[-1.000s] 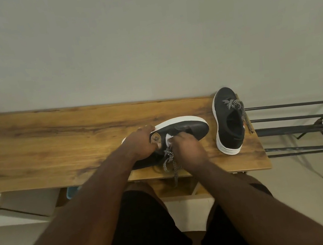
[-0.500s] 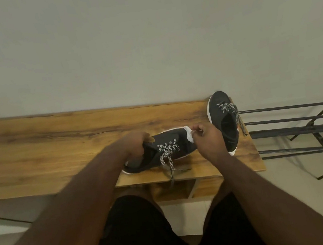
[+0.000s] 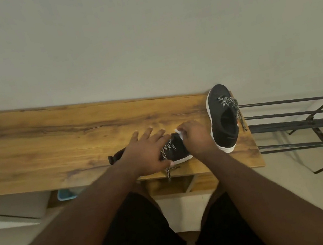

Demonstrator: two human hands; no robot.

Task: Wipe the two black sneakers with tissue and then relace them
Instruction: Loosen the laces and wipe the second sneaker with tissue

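Moved: the left hand (image 3: 147,151) has let go of the heel and now lies flat, fingers spread, over the near sneaker (image 3: 174,149).
Right hand (image 3: 196,135): pinches a white tissue (image 3: 179,132) at that shoe's toe.
Second sneaker (image 3: 223,118): just right of the right hand, on the wooden table (image 3: 53,144).
Metal rack (image 3: 306,126): farther right.

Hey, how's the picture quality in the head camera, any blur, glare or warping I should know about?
Head view: dim, warm, even light with no glare; wide-angle warping bows the table edge; the left hand and right hand look slightly soft; the tissue is a small white patch; the sneaker at right stays fairly sharp.
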